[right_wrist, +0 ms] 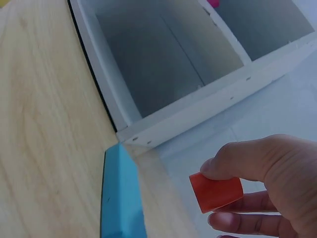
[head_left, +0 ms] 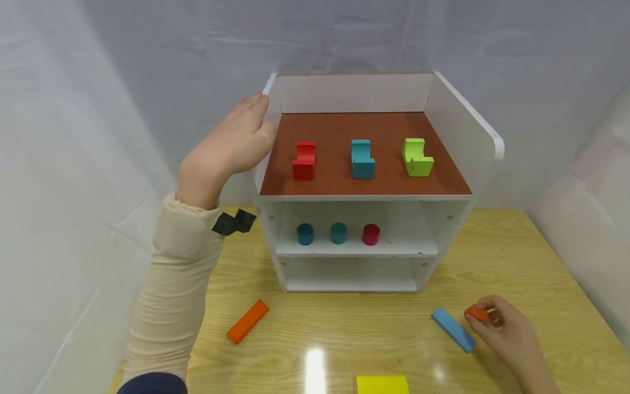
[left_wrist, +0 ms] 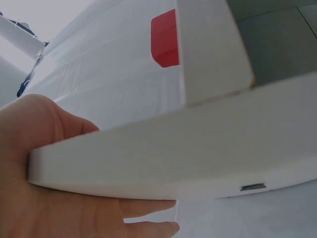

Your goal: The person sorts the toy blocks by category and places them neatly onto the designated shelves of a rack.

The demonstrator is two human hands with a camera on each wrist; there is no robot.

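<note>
Orange block pinched, right hand; smooth, blunt-edged.

Small orange wooden block, pinched between thumb and fingers, held just above the table, white three-tier wooden shelf unit, upright, steadied at its left wall

Yellow block at near edge (partly cropped), orange bar left.

Staged test booth or lab setup: white fabric backdrop all round, light wooden tabletop, small white three-tier shelf unit.
</note>
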